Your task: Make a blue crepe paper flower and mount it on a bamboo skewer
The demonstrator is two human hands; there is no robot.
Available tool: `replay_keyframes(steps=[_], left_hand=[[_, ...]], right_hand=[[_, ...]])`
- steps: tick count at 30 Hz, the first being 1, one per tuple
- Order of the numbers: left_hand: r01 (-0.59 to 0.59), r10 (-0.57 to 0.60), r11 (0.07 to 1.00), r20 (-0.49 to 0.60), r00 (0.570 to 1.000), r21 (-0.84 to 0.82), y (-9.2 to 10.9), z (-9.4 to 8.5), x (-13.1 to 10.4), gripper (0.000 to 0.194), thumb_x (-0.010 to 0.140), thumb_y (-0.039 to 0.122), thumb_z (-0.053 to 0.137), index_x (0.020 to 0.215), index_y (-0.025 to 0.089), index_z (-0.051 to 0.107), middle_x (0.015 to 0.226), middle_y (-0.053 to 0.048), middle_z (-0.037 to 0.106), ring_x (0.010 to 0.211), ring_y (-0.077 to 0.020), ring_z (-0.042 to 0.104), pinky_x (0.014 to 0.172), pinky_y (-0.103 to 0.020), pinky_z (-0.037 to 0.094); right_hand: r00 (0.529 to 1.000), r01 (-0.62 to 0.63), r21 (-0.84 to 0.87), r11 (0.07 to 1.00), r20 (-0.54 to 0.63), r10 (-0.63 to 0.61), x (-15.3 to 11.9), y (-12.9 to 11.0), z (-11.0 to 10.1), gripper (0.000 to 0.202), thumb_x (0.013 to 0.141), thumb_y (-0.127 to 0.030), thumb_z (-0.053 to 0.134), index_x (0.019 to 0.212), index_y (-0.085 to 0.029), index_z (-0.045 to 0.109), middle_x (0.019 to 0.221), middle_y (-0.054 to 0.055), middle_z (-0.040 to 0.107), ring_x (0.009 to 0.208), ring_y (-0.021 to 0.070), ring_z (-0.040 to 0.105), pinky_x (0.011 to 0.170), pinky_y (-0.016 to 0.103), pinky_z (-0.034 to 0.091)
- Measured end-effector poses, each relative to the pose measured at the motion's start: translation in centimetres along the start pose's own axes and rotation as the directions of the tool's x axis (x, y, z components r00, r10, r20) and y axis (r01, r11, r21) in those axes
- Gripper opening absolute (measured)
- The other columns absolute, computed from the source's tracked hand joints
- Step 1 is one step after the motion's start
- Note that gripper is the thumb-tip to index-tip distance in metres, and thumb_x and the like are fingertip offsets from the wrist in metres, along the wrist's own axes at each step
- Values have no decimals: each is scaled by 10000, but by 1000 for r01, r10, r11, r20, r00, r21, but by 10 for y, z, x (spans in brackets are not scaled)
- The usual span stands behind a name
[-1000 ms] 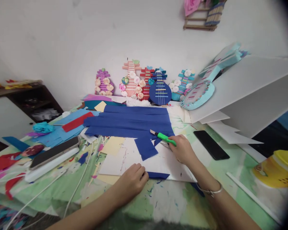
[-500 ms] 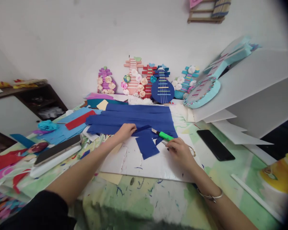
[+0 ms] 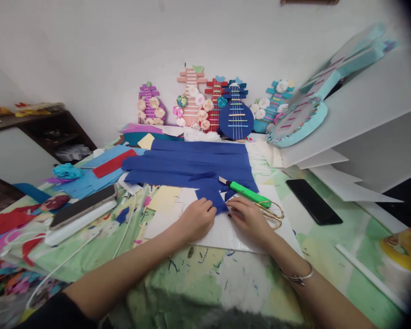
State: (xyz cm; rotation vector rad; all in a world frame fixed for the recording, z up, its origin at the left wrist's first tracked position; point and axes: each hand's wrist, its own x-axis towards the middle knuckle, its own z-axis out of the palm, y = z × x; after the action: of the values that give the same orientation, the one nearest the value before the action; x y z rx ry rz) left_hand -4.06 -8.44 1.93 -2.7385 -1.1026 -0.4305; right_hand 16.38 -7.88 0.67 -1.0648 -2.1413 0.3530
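Counter: green, stained, under our white board.
Blue piece: on the board, at both hands.
Grip: left hand, right hand narrow; whether pinching, we cannot tell.
Wall: pale, behind toy guitars.

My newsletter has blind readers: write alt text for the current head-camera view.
A person's left hand and right hand meet at a small blue piece on a white board. A green cutter and gold-handled scissors lie nearby; decorated lute-shaped models stand behind.
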Motion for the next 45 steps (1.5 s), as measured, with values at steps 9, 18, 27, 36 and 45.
replay_keyframes(steps=[9,18,27,36,45], left_hand=[[115,-233,837,-159,959,-534,19,-6,12,48,800,148,540,827,135,578,798,-57,600,723,-155,575,658,-290,510],[25,-231,815,-285,930,-578,-2,-11,12,432,798,140,587,1214,162,470,1200,-147,529,870,-169,616,727,-332,551],[-368,186,912,-619,763,-180,-12,-24,11,164,856,110,510,963,174,616,941,-81,679,878,-176,622,748,-337,514],[-356,280,907,-311,908,-225,-16,1,-26,186,878,113,475,958,146,640,944,-105,694,890,-184,615,753,-348,506],[-245,167,777,-186,968,-579,-20,-3,-29,189,838,114,508,901,167,678,903,-75,690,844,-175,541,745,-347,504]], right_hand=[[935,-331,437,836,32,353,-1,-23,7,191,830,-346,563,860,-167,620,819,50,694,753,178,653,692,294,522],[955,-206,308,929,-142,259,-2,-18,-5,100,812,-206,555,842,-173,644,801,53,713,705,183,679,667,320,557],[866,366,-305,879,-235,-442,-15,-30,-21,289,805,-85,593,1028,-261,645,1004,48,712,989,237,611,837,428,477],[914,395,-168,903,168,-369,-18,-26,-13,195,852,-89,482,899,-188,644,891,70,701,863,192,608,779,377,482],[944,196,77,978,256,-210,-20,-24,-12,193,830,-106,485,910,-183,643,1000,88,673,956,192,584,802,365,519]])
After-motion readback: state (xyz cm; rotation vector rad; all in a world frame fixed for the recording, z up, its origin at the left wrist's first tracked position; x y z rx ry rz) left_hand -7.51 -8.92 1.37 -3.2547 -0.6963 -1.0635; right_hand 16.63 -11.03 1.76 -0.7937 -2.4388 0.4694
